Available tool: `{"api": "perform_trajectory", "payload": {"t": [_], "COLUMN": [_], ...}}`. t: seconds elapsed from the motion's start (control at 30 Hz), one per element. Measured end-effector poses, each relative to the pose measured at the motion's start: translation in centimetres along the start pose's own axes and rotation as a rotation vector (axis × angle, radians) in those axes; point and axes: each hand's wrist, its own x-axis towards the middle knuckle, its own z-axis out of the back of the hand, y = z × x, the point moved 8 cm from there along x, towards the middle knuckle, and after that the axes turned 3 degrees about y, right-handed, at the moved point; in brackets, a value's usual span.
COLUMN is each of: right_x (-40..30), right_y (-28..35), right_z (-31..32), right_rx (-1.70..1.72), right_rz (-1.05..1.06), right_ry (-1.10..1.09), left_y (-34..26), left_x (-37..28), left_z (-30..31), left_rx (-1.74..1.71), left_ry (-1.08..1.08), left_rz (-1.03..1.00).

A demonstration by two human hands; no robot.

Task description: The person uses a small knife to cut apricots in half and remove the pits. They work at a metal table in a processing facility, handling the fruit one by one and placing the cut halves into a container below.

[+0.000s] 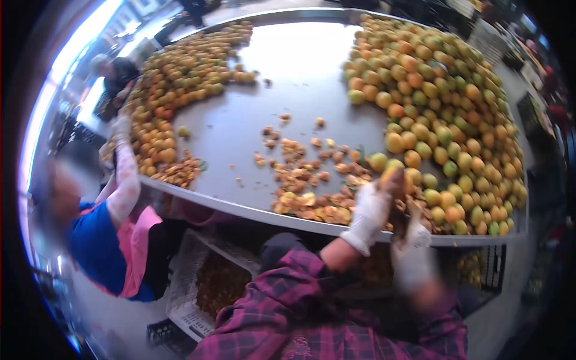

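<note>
Both my hands wear white knit gloves with brown-stained fingers, close together at the near edge of a metal sorting table (216,112). My left hand (371,209) has its fingers around a yellow-orange fruit (386,175), partly hidden by them. Beside it on the right, my right hand (413,229) is blurred, and whether its fingers grip anything cannot be made out. Whole apricot-like fruits (443,135), green to orange, are heaped beyond and to the right of my hands. Left of them lie brownish-orange fruit pieces (310,180), scattered towards the table's middle.
Another heap of fruit (166,103) covers the table's left side, with small pieces (180,173) near its front. A person in blue and pink (108,243) works there, and another person (121,74) stands farther back. Below the raised table rim (225,203) sits a white crate (189,279) with brown contents.
</note>
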Motion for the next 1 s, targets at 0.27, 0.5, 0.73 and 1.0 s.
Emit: {"api": "perform_trajectory", "payload": {"t": [0.27, 0.5, 0.73, 1.0], "right_x": [0.6, 0.0, 0.3, 1.0], "right_y": [-1.5, -1.7, -1.3, -2.4], "right_z": [2.6, 2.3, 2.1, -0.2], "right_rx": [0.073, 0.077, 0.166, 0.267], "right_rz": [-0.012, -0.002, 0.018, -0.024], "right_ry": [-0.036, -0.060, -0.087, -0.094], "left_y": [-2.2, -3.6, -3.9, -2.4], "left_x": [-0.1, -1.2, -1.2, -0.8], "left_z": [-3.2, -4.1, -3.3, -1.9], "left_rx": [0.202, 0.174, 0.165, 0.224], "left_ry": [0.154, 0.200, 0.130, 0.097], "left_rz": [0.124, 0.045, 0.084, 0.194]}}
